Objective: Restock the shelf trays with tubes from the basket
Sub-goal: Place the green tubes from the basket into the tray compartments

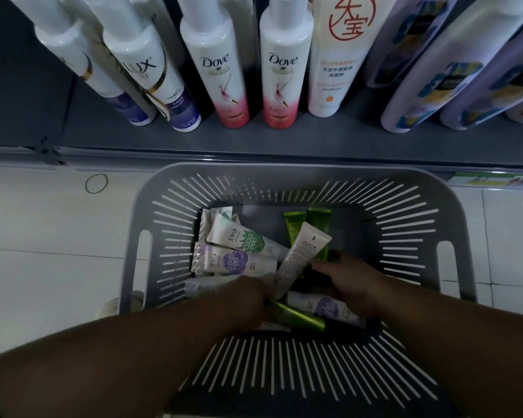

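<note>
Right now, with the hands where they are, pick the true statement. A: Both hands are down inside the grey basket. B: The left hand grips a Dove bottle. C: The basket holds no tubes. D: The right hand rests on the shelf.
A: the left hand and the right hand both reach in among the tubes in the grey basket, clear of the shelf and its bottles.

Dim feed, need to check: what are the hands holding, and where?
Left hand seems to grip a green tube by one end. Right hand touches the tilted white tube mid-body; a grip cannot be told.
</note>
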### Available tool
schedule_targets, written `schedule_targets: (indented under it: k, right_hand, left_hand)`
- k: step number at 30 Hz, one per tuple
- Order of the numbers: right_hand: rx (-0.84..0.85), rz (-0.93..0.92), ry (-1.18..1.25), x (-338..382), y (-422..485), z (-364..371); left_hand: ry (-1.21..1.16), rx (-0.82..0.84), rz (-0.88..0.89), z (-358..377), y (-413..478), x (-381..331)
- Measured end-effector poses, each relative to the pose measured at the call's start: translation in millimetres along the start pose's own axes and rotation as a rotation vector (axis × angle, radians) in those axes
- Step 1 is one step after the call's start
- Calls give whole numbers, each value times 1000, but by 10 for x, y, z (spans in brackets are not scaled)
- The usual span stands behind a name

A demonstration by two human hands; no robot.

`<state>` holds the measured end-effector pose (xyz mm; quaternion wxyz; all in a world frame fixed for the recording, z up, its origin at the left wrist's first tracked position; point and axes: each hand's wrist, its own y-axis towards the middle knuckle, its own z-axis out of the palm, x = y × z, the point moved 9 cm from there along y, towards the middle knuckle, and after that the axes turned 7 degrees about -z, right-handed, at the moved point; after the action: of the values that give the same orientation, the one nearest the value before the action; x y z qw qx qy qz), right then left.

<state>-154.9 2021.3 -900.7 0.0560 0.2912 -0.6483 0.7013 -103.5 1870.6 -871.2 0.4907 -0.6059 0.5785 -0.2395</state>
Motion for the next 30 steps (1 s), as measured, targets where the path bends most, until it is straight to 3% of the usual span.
schedule_targets:
  k: [5, 10, 17, 20, 24, 30]
  right_hand:
    - [-108, 55, 101, 44, -20, -119]
    - [-178, 89, 49, 79, -215, -274]
    - [-184, 5, 84, 294, -738, -324]
    - [-172, -114, 24, 534, -1075, -279]
    - [-165, -404, -152, 1033, -1643, -156]
    - [-138, -711, -207, 1783, -2689, 60]
  left_hand:
    - [-183, -170, 21, -420, -20, -36]
    - [-269, -298, -6, -658, -150, -35]
    - [-494, -508, -16, -1219, -718, -51]
    - [-574, -565, 34, -1463, -1083, -136]
    - [-708, -615, 134, -1748, -1699, -363]
    - [-715, -769, 276, -2183, -2733, -701]
